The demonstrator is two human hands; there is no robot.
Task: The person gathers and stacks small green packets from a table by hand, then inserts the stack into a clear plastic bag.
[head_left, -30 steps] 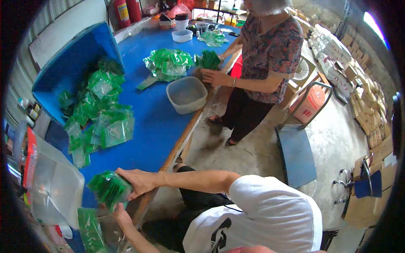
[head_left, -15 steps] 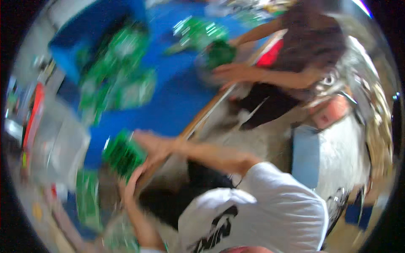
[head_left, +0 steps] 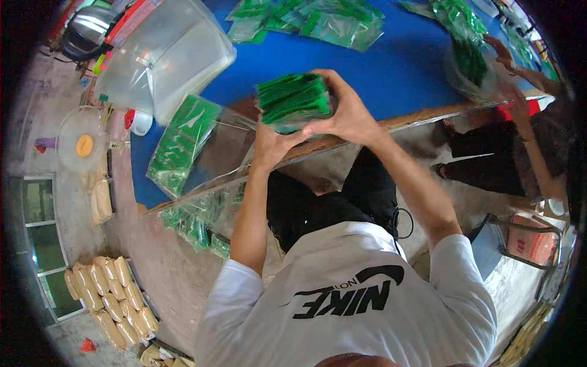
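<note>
A thick stack of green packets [head_left: 292,96] is held upright between both my hands above the near edge of the blue table. My left hand [head_left: 275,145] cups its lower left side. My right hand [head_left: 350,115] wraps round its right side, the fingers reaching over the top corner. The fingers of both hands are closed against the stack. Just left of my left hand lies a transparent plastic bag [head_left: 229,144] with a flat block of green packets [head_left: 186,144] inside it.
A large translucent plastic container [head_left: 165,58] stands at the far left, near a small white cup [head_left: 142,123]. Loose green packets [head_left: 342,24] lie across the back. At right a co-worker's hands [head_left: 510,92] are at a transparent tub [head_left: 461,76]. More bagged packets [head_left: 189,229] hang below the table edge.
The view has swung left, so the blue bin has gone out of it and the co-worker now appears farther right. The green stack stays in both my hands, its top edges now sharply visible.
</note>
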